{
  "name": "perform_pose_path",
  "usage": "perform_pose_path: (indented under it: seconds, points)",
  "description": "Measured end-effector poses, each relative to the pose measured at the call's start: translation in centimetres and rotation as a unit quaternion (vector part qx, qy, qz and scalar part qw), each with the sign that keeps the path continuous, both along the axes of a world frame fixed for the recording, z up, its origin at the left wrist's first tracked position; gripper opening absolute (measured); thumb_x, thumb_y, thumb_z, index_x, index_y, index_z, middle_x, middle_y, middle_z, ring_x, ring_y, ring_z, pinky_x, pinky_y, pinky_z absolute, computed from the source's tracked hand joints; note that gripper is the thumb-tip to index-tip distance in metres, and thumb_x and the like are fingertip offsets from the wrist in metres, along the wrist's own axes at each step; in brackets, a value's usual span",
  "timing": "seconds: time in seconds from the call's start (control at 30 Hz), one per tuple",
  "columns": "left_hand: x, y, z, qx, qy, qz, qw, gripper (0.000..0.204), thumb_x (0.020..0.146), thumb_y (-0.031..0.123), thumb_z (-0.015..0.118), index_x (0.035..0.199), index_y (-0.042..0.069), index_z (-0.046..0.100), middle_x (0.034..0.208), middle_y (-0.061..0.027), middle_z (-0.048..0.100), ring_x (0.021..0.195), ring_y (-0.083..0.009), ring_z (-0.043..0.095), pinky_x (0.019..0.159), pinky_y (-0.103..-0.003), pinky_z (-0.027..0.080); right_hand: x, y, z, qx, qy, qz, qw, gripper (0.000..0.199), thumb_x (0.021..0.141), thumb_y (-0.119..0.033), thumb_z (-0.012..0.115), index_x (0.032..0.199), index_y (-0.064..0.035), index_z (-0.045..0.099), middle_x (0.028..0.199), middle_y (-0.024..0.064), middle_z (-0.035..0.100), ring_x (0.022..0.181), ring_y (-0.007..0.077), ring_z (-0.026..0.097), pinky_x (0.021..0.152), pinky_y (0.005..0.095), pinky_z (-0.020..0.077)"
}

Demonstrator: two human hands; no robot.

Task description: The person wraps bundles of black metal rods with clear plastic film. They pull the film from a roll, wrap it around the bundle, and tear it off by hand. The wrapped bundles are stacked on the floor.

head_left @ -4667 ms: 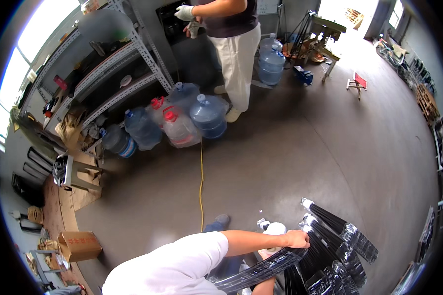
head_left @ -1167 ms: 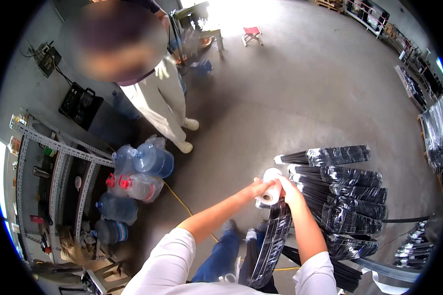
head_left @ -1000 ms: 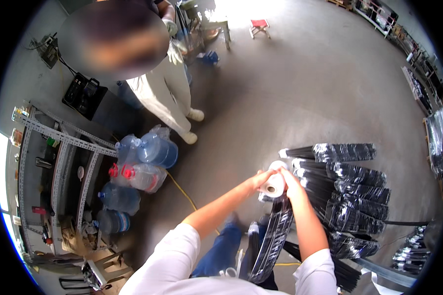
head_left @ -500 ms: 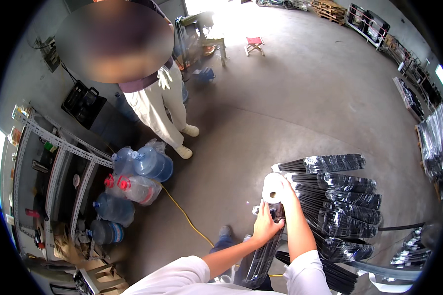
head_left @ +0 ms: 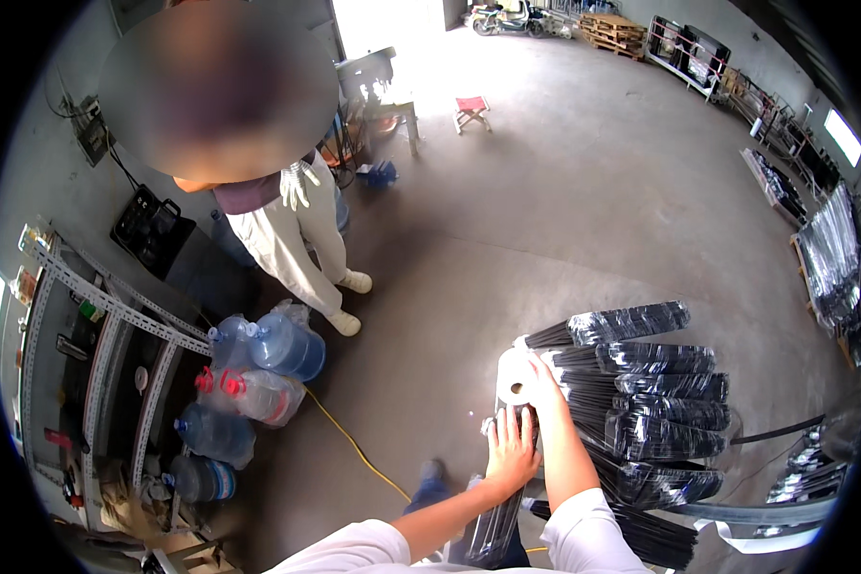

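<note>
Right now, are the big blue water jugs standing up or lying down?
Lying down: the water jugs rest on their sides on the floor, caps pointing sideways, beside the metal shelf.

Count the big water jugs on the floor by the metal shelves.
5. Two blue jugs nearest the standing person, one clear jug with a red cap just below them, two more lower along the shelves. Others may be hidden.
</note>
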State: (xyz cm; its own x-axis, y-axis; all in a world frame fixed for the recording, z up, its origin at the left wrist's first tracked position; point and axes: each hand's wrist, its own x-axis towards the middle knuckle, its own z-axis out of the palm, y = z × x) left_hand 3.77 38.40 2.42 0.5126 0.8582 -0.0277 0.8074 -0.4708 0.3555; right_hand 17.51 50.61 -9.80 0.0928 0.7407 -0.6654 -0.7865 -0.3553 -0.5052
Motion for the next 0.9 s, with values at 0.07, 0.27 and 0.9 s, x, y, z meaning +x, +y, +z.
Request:
perform_pose_path:
  seconds: [0.07,0.27,0.9]
  points:
    - [0.3,0.0,0.1,0.006,0.003,-0.008,1.000,0.076,0.073,0.030,0.055,0.133,-0.004,0.023,0.132,-0.0296,0.026,0.124,-0.0418,0.023,0.101,-0.053,0.020,0.1,-0.8,0.5,-0.001,0.014,-0.022,1.000,0.036,0.077,-0.033,0.061,0.100,-0.0057,0.058,0.091,0.0104,0.061,0.086,0.0267,0.058,0.075,0.0411,0.0484]
    - [-0.3,-2.3,0.8,0.027,0.033,-0.003,0.999,0.075,0.072,0.034,0.056,0.131,-0.002,0.029,0.129,-0.0304,0.030,0.121,-0.0417,0.030,0.100,-0.053,0.021,-1.0,-1.7,1.8,0.012,0.007,-0.030,0.999,0.041,0.075,-0.037,0.063,0.102,-0.0062,0.058,0.094,0.0104,0.061,0.086,0.0272,0.058,0.074,0.0422,0.0488]
    - [0.3,-0.6,0.7,-0.015,-0.016,-0.001,1.000,0.080,0.073,0.032,0.056,0.135,-0.002,0.019,0.135,-0.0276,0.024,0.126,-0.0405,0.022,0.101,-0.052,0.019,0.3,-0.8,1.2,-0.018,-0.001,0.003,1.000,0.034,0.077,-0.033,0.058,0.098,-0.0060,0.060,0.089,0.0079,0.061,0.082,0.0236,0.057,0.075,0.0370,0.0476]
